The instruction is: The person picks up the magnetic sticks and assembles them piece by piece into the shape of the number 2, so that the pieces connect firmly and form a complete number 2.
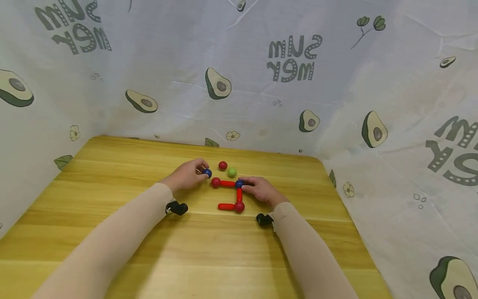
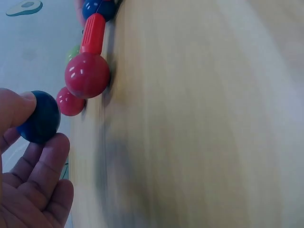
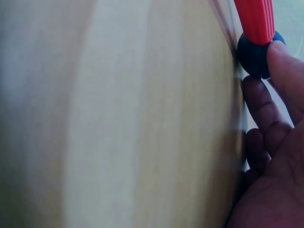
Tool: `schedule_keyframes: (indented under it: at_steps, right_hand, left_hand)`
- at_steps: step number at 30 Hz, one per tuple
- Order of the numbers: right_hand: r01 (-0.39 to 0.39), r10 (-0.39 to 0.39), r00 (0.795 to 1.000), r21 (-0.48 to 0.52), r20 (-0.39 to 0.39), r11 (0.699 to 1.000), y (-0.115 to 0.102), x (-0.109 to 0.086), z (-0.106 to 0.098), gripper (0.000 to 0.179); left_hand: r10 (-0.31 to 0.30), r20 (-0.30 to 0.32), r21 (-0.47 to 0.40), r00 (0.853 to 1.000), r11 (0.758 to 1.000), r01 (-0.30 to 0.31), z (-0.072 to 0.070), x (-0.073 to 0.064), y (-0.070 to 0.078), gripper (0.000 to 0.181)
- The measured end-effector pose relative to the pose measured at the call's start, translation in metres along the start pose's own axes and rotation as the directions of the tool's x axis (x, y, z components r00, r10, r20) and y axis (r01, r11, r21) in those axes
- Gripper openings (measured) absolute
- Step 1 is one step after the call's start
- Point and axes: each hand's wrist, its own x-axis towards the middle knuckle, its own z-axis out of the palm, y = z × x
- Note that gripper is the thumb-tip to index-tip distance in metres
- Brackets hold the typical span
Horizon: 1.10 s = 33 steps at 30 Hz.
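Between thumb and fingers, my left hand (image 1: 187,174) pinches a loose blue ball (image 2: 40,118), just left of a joined shape of red rods and balls. My right hand (image 1: 263,190) holds the blue ball (image 1: 239,184) at that shape's upper right corner by thumb and fingers. From this corner one red rod (image 1: 227,183) runs left to a red ball (image 1: 215,182). Another red rod (image 1: 239,195) runs toward the person to a second red ball (image 1: 239,207), from which a third red rod (image 1: 225,206) points left with a bare end.
Behind the shape lie a loose red ball (image 1: 223,165) and a light green ball (image 1: 232,172). All rest on a wooden table (image 1: 209,257). A white cloth (image 1: 254,116) printed with avocados hangs along the table's back and sides.
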Motion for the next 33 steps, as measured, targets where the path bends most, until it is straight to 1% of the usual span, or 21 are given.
schedule_keyframes:
  at_steps: [5,9,13,16,19,21,23,25,28,31,33]
  right_hand:
    - [0.007,-0.007,1.0,0.004,0.005,1.0,0.001,-0.001,-0.001,0.046]
    - [0.0,0.0,1.0,0.023,0.004,1.0,0.005,0.0,-0.001,0.053]
    - [-0.012,0.014,1.0,0.073,-0.024,0.997,0.008,0.001,-0.003,0.058]
    - [0.012,-0.006,0.998,0.099,-0.058,0.995,0.01,0.001,-0.004,0.056]
    - [0.041,-0.034,0.994,0.071,-0.102,0.997,0.008,-0.002,-0.005,0.05]
    - [0.052,-0.049,0.991,0.023,-0.127,0.998,0.003,-0.007,-0.006,0.044]
    - [0.077,-0.082,0.987,-0.041,-0.139,0.996,-0.006,-0.015,-0.006,0.037]
    - [0.115,-0.128,0.985,-0.109,-0.12,0.987,-0.017,-0.024,-0.005,0.032]
    - [0.161,-0.172,0.984,-0.165,-0.053,0.973,-0.031,-0.036,-0.001,0.029]
    - [0.186,-0.183,0.983,-0.207,0.032,0.96,-0.04,-0.045,0.004,0.03]
    - [0.208,-0.194,0.977,-0.242,0.084,0.948,-0.043,-0.049,0.009,0.032]
  left_hand:
    - [0.015,0.032,-0.005,0.999,1.0,-0.015,-0.001,-0.013,-0.001,0.038]
    - [0.022,0.049,-0.016,0.999,1.0,-0.022,-0.003,-0.025,-0.004,0.036]
    - [0.028,0.064,-0.03,0.998,0.999,-0.026,-0.003,-0.035,-0.005,0.034]
    - [0.031,0.073,-0.035,0.997,0.999,-0.029,-0.003,-0.042,-0.005,0.033]
    - [0.028,0.08,-0.052,0.996,0.998,-0.024,-0.002,-0.048,-0.005,0.033]
    - [0.032,0.082,-0.053,0.996,0.998,-0.028,-0.002,-0.05,-0.004,0.033]
    - [0.028,0.081,-0.054,0.996,0.998,-0.023,-0.001,-0.053,-0.004,0.034]
    - [0.024,0.078,-0.05,0.997,0.999,-0.021,0.0,-0.055,-0.004,0.035]
    - [0.022,0.074,-0.055,0.997,0.998,-0.018,0.001,-0.058,-0.004,0.034]
    - [0.038,0.078,-0.067,0.996,0.997,-0.033,0.002,-0.06,-0.005,0.034]
    - [0.047,0.084,-0.071,0.995,0.997,-0.041,0.004,-0.061,-0.005,0.033]
